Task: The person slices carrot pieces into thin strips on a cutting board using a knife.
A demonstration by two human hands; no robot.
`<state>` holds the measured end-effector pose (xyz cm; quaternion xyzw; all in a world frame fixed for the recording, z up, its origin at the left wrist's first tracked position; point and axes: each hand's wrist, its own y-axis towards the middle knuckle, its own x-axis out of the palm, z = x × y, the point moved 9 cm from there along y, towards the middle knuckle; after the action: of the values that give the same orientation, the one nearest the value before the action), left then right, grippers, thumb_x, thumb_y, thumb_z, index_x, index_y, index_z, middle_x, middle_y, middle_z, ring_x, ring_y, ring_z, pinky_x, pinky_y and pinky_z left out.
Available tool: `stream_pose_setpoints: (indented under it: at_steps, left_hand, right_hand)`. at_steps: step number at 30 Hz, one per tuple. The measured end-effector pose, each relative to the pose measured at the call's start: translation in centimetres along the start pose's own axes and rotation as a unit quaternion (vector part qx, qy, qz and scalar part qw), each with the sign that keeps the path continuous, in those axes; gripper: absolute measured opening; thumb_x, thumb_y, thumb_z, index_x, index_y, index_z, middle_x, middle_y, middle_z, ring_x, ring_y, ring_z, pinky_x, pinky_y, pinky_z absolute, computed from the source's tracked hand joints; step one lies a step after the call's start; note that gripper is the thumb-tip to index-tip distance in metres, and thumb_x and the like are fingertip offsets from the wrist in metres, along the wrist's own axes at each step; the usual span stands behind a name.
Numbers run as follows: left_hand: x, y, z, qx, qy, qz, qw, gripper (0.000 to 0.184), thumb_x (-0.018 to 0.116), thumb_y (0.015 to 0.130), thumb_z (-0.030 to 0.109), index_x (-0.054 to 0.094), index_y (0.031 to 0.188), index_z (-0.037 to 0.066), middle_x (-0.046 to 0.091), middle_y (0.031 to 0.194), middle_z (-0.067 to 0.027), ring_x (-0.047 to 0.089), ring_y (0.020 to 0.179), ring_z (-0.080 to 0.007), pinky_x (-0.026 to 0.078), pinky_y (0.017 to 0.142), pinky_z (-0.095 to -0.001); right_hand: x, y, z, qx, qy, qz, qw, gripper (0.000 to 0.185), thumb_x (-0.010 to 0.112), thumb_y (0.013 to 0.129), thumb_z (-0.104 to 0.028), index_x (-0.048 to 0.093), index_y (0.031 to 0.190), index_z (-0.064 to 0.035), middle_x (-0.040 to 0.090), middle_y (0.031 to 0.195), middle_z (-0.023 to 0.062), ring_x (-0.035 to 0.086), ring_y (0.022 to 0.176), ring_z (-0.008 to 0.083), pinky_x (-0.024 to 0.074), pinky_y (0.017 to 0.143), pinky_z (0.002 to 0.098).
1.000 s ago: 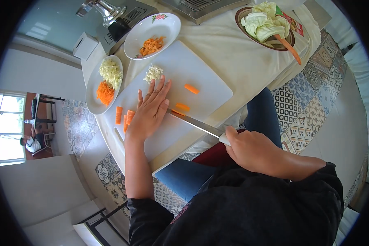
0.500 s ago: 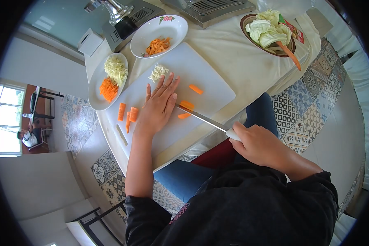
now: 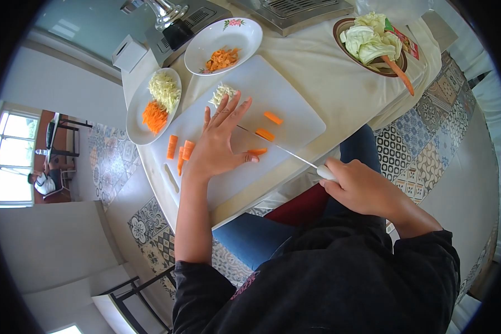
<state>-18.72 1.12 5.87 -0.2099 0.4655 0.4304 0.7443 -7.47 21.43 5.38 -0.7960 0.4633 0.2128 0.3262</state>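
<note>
My left hand [image 3: 217, 146] lies over the white cutting board [image 3: 295, 106] with its fingers spread. Its thumb reaches to a carrot slice [image 3: 258, 151] on the near side of the blade. My right hand [image 3: 353, 186] grips a knife [image 3: 295, 155] by its pale handle, and the blade slants across the board toward my left fingers. Beyond the blade lie another carrot slice [image 3: 265, 134] and a separate carrot piece [image 3: 273, 117]. Carrot chunks [image 3: 172, 147] rest left of my left wrist. Just past my fingertips sits a small heap of shredded cabbage [image 3: 222, 92], partly covered.
An oval plate [image 3: 134, 129] holds shredded cabbage and shredded carrot. Behind the board stands a flowered bowl [image 3: 247, 47] with carrot peelings. A brown-rimmed bowl [image 3: 339, 28] at the far right holds cabbage and a carrot. Metal stoves [image 3: 295, 12] line the back. A seated person [image 3: 43, 182] is far left.
My left thumb has swung out toward the near carrot slice, and my fingers have spread. The two slices by the blade now lie farther apart. The knife has shifted slightly away from me.
</note>
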Motion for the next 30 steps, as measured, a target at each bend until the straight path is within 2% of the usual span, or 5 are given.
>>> stream_pose_setpoints:
  at_steps: [13,16,19,22,30]
  left_hand:
    - [-0.8,0.1,0.2,0.034,-0.034,0.026,0.999,0.106,0.093,0.055,0.019,0.046,0.15,0.022,0.039,0.159,-0.0056,0.028,0.15,-0.0306,0.013,0.124,-0.0559]
    - [-1.6,-0.4,0.9,0.082,-0.117,0.051,0.988,0.086,0.084,0.073,0.024,0.047,0.15,0.018,0.04,0.158,-0.0075,0.029,0.15,-0.0331,0.012,0.123,-0.0567]
    - [-1.6,-0.2,0.0,0.054,-0.142,0.072,0.986,0.061,0.065,0.093,0.03,0.047,0.149,0.014,0.041,0.157,-0.0098,0.03,0.149,-0.035,0.012,0.122,-0.0571]
    - [-1.1,0.0,-0.2,0.03,-0.068,0.075,0.994,0.049,0.049,0.103,0.032,0.047,0.149,0.014,0.041,0.157,-0.0109,0.03,0.149,-0.0357,0.012,0.122,-0.0573]
    - [-0.3,0.0,-0.3,0.032,-0.026,0.056,0.998,0.045,0.041,0.107,0.03,0.047,0.149,0.014,0.04,0.157,-0.0105,0.028,0.15,-0.0336,0.012,0.122,-0.0563]
  right_hand:
    - [0.5,-0.2,-0.1,-0.022,0.012,0.012,1.0,0.027,0.058,0.096,-0.022,0.053,0.094,0.0044,0.065,0.077,0.0282,0.063,0.077,0.0488,0.0485,0.07,0.0548]
    - [0.2,-0.4,-0.6,-0.023,0.02,0.011,0.999,0.027,0.058,0.096,-0.022,0.053,0.094,0.0041,0.064,0.076,0.0281,0.062,0.076,0.0489,0.048,0.069,0.0553]
    - [0.2,-0.6,-1.1,-0.039,0.027,0.013,0.999,0.027,0.058,0.097,-0.022,0.053,0.095,0.0041,0.064,0.075,0.028,0.062,0.075,0.049,0.0474,0.068,0.0558]
    - [0.5,-0.9,-1.4,-0.033,0.021,-0.002,0.999,0.028,0.057,0.097,-0.023,0.052,0.096,0.0042,0.063,0.074,0.028,0.062,0.075,0.049,0.047,0.068,0.0559]
    - [0.9,-0.5,-1.2,-0.028,0.013,-0.007,1.0,0.027,0.056,0.098,-0.023,0.052,0.096,0.0038,0.063,0.073,0.0276,0.062,0.073,0.0483,0.047,0.067,0.056]
